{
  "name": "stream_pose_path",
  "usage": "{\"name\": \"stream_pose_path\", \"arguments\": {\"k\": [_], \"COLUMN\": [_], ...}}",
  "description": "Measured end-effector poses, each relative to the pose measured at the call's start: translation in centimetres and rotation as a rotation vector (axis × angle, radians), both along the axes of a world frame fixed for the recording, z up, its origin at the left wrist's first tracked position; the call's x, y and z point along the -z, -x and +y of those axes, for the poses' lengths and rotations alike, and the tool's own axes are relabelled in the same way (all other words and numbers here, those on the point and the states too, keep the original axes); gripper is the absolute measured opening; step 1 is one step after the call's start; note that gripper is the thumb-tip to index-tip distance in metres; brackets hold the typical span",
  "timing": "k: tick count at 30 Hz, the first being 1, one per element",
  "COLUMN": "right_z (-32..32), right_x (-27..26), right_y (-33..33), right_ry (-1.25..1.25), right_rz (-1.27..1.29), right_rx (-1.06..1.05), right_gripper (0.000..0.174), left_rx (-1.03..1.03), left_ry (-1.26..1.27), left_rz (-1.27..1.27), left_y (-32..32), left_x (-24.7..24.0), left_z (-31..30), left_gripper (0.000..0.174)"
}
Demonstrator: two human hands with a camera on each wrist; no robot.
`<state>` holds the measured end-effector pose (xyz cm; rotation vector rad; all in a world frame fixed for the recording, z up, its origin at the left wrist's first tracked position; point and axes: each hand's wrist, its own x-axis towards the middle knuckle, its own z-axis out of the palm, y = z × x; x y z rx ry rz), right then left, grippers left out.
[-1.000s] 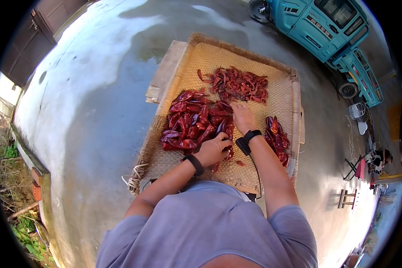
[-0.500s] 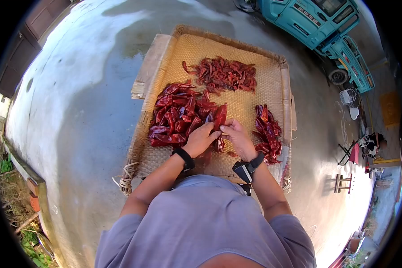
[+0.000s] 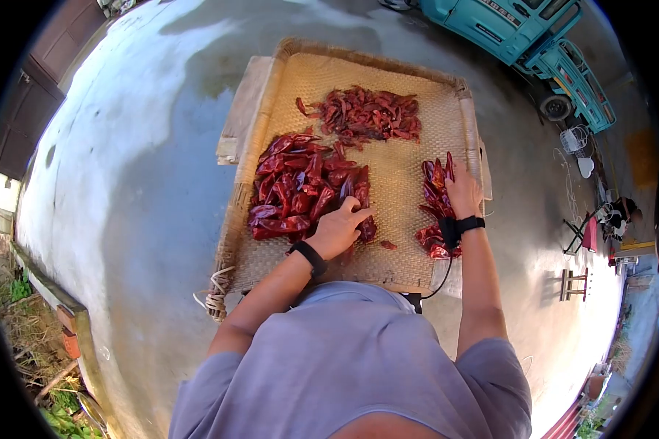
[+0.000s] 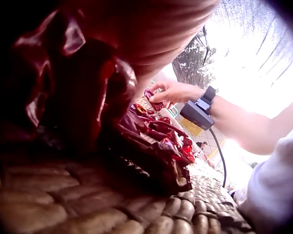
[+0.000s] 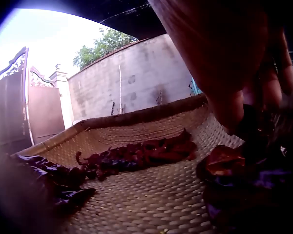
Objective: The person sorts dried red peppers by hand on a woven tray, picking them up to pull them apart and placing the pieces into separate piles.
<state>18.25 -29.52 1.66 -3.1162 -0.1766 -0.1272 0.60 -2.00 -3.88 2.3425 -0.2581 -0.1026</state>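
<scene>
Right now, a red pepper (image 3: 449,164) is being pinched by the right hand (image 3: 464,196) over the small pile (image 3: 433,196)!
That pepper is being held between thumb and fingers at the pile's far end, along the right side of the woven tray (image 3: 399,186). Meanwhile, the right edge of the large pile (image 3: 293,186) is being touched by the left hand (image 3: 338,230); its visible fingers are being held apart, but whether a pepper is being gripped beneath cannot be told, the underside being dark. Beyond both hands, a pile of smaller, more shrivelled peppers (image 3: 370,115) is being borne by the same tray, and a loose red scrap (image 3: 389,244) is being seen between the large pile and the small one.
</scene>
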Motion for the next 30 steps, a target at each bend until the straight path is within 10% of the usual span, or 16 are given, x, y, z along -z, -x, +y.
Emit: {"name": "stream_pose_path", "arguments": {"k": [4,12,19,30], "right_z": [0.5,9.2,7.1,6.2], "right_x": [0.6,2.1,0.2,4.5], "right_y": [1.2,11.5,7.5,-2.9], "right_ry": [-0.074,-0.659,-0.402,-0.112], "right_rz": [-0.27,0.596,0.339,0.074], "right_rx": [-0.223,-0.393,-0.234,-0.121], "right_gripper": [0.042,0.038,0.044,0.02], "left_rx": [-0.018,-0.106,-0.123,-0.043], "left_ry": [-0.01,0.099,0.17,0.057], "left_rz": [-0.033,0.026,0.076,-0.011], "left_y": [-0.1,-0.2,-0.1,-0.4], "left_x": [0.5,-0.2,-0.5,0.6], "left_z": [-0.2,-0.1,0.1,0.3], "left_gripper": [0.051,0.049,0.073,0.039]}}
